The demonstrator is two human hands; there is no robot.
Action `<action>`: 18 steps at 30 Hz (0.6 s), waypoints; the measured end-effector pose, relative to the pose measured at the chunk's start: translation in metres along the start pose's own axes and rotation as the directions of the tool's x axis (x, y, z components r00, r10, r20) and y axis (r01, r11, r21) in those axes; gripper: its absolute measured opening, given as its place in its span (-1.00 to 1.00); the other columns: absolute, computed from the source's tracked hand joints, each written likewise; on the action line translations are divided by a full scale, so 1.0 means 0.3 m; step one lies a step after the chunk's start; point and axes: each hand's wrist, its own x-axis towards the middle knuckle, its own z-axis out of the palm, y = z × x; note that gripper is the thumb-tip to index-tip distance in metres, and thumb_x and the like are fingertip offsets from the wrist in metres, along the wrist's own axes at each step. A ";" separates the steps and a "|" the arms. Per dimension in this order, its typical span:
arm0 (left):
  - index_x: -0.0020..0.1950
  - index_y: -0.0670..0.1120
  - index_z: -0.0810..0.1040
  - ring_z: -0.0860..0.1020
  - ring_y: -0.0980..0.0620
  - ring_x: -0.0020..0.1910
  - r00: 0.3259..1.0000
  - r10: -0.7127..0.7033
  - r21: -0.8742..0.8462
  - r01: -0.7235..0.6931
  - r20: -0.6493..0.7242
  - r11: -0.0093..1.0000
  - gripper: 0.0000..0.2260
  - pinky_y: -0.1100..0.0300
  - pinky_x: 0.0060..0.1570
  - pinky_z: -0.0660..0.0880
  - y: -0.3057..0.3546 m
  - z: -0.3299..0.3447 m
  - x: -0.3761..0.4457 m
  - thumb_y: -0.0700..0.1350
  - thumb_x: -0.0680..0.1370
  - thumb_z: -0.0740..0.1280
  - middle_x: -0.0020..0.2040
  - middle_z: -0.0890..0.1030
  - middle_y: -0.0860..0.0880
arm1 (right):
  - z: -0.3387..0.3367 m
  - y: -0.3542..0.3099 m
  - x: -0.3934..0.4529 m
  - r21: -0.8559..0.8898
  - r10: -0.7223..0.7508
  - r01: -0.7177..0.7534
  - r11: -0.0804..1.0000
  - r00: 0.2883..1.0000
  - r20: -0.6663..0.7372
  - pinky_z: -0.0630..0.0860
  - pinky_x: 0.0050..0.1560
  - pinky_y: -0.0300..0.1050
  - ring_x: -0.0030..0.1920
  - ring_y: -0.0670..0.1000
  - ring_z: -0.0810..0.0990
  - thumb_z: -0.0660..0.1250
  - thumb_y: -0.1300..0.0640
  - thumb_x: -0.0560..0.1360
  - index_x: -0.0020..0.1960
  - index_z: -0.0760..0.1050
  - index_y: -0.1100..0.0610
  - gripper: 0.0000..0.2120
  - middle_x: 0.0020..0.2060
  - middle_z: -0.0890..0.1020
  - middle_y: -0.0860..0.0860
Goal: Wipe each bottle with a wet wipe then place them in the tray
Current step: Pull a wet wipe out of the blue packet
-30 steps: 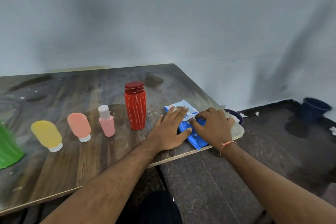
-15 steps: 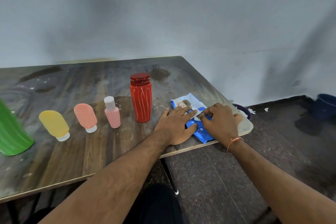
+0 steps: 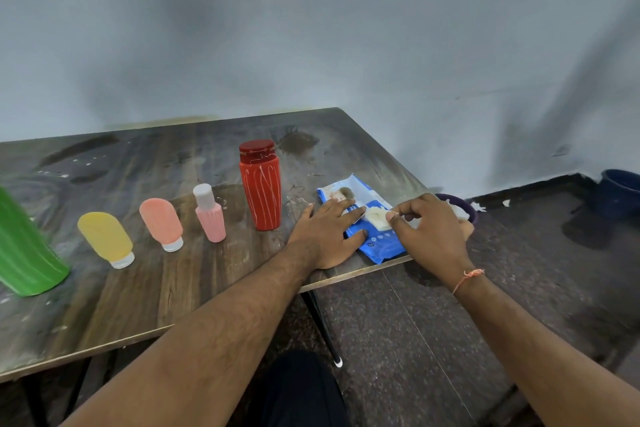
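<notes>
Table: I see a dark, stained wood-grain table (image 3: 145, 288) with a pale edge, set against a grey wall; its near right corner is where both hands work.
Wipe pack: a flat blue-and-white soft plastic pack of wet wipes (image 3: 379, 246) lies at that corner, close to the table's front edge.
Left hand: my left hand (image 3: 327, 236) lies palm down on the left part of the pack, fingers spread flat and holding nothing — it pins the pack to the table.
Right hand: my right hand (image 3: 433, 236) sits over the right end of the pack; thumb and forefinger are closed in a pinch on a white wet wipe (image 3: 375, 217) bunched at the pack's opening.
Bottles: five stand in a row to the left of the pack, none touched by either hand.
Red: a tall red plastic bottle with white streaks and a dark red cap (image 3: 260, 185), upright, nearest the left hand.
Pink: a small ribbed pink bottle with a white cap (image 3: 209, 215), leaning a little.
Salmon: a salmon squeeze tube standing on its clear cap (image 3: 162, 224).
Yellow: a yellow squeeze tube standing on its clear cap (image 3: 105, 239).
Green: a large green ribbed bottle (image 3: 24, 253), cut off by the left edge.
Tray: a dark purple rim (image 3: 462, 206) shows behind the right hand — mostly hidden; I cannot tell what it is.
Floor: a dark blue bucket (image 3: 620, 192) sits by the wall, far right.
</notes>
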 end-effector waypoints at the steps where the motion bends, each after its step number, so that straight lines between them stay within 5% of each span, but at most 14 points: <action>1: 0.70 0.24 0.05 0.00 0.00 0.71 1.000 -0.001 0.004 0.001 0.008 1.000 -0.39 -0.35 0.62 -0.08 0.000 0.000 -0.001 0.37 0.66 -0.03 0.73 0.07 0.11 | -0.024 -0.011 -0.012 0.019 0.011 -0.011 1.000 1.000 -0.003 0.33 0.01 -0.40 -0.01 -0.06 0.61 0.51 0.00 0.59 -0.08 0.67 -0.06 -0.92 -0.09 0.64 -0.12; 3: 0.71 0.24 -0.03 -0.10 0.00 0.72 1.000 -0.005 0.006 0.005 0.024 1.000 -0.40 -0.39 0.61 -0.16 0.002 -0.008 -0.007 0.37 0.68 -0.07 0.74 -0.02 0.12 | -0.057 -0.030 -0.035 0.091 0.044 -0.044 0.995 0.999 -0.001 0.30 -0.04 -0.54 -0.03 -0.13 0.63 0.51 0.02 0.59 -0.08 0.65 -0.07 -0.91 -0.08 0.67 -0.12; 6: 0.72 0.18 -0.09 -0.19 0.05 0.71 0.999 0.012 -0.058 -0.015 -0.045 0.998 -0.42 -0.38 0.61 -0.23 0.015 -0.025 -0.034 0.29 0.72 -0.07 0.74 -0.09 0.14 | -0.072 -0.045 -0.059 0.235 0.071 -0.071 0.969 0.997 0.011 0.51 0.00 -0.29 -0.05 -0.13 0.67 0.51 0.05 0.59 -0.11 0.64 -0.07 -0.89 -0.10 0.72 -0.14; 10: 0.72 0.08 0.12 -0.12 0.19 0.69 0.961 0.013 -0.320 -0.106 -0.278 0.942 -0.48 -0.22 0.64 -0.28 0.017 -0.033 -0.110 0.17 0.76 -0.04 0.72 0.09 0.18 | -0.080 -0.083 -0.092 0.371 0.050 -0.067 0.926 0.997 0.055 0.47 -0.11 -0.43 -0.15 -0.23 0.65 0.51 0.09 0.60 -0.13 0.66 -0.04 -0.86 -0.20 0.72 -0.24; 12: 0.68 0.12 0.24 -0.04 0.26 0.68 0.942 -0.035 -0.542 -0.160 -0.333 0.825 -0.52 -0.06 0.65 -0.24 0.008 -0.035 -0.168 0.14 0.76 -0.02 0.68 0.20 0.21 | -0.073 -0.112 -0.110 0.438 0.017 -0.061 0.897 0.994 0.104 0.48 -0.12 -0.44 -0.18 -0.28 0.65 0.49 0.14 0.62 -0.11 0.66 -0.02 -0.86 -0.22 0.73 -0.25; 15: 0.60 0.08 0.37 0.25 0.25 0.61 0.933 -0.138 -0.820 -0.215 -0.334 0.531 -0.59 0.11 0.65 0.12 -0.011 -0.055 -0.262 0.06 0.76 0.02 0.58 0.43 0.14 | -0.039 -0.167 -0.127 0.545 -0.003 -0.111 0.831 0.979 0.204 0.56 -0.15 -0.30 -0.17 -0.13 0.72 0.45 0.17 0.66 -0.03 0.67 0.07 -0.91 -0.22 0.76 -0.10; 18: 0.55 0.06 0.45 0.47 0.19 0.48 0.957 -0.189 -0.917 -0.138 -0.221 0.373 -0.52 0.12 0.47 0.39 -0.067 -0.100 -0.358 0.16 0.71 0.00 0.41 0.61 0.14 | 0.016 -0.235 -0.149 0.599 -0.023 -0.148 0.787 0.963 0.267 0.59 -0.21 -0.12 -0.20 -0.05 0.72 0.42 0.16 0.68 0.04 0.66 0.10 -0.94 -0.20 0.78 -0.01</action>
